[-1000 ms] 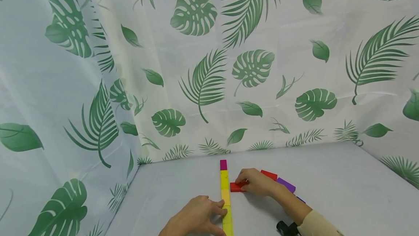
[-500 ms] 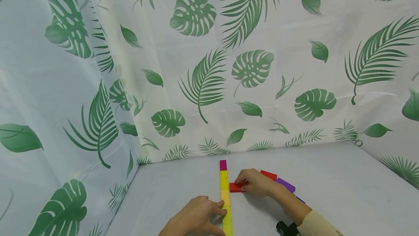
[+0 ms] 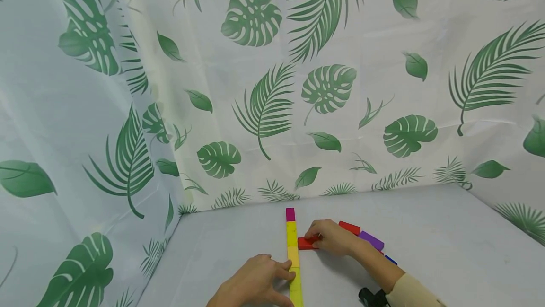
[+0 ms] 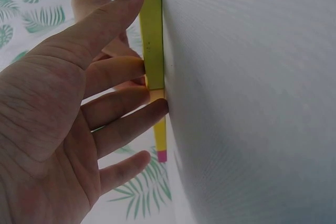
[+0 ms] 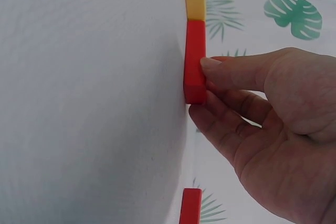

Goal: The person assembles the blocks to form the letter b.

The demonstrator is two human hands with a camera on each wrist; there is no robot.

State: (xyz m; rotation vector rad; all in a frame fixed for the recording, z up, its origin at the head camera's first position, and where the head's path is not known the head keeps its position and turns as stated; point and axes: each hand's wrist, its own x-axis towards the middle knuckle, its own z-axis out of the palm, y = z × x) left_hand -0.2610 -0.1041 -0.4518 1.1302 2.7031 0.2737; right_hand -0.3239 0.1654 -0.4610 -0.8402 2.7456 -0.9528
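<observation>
A second red block [image 3: 349, 227] and a purple block [image 3: 372, 240] lie just behind the right hand; leaf-print curtains [image 3: 264, 84] hang beyond the table [image 3: 447, 241].

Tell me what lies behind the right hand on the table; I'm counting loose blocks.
Behind the right hand, which pinches a red block against the yellow row, lie another red block, a purple block and a blue sliver. The forearm may cover more.
</observation>
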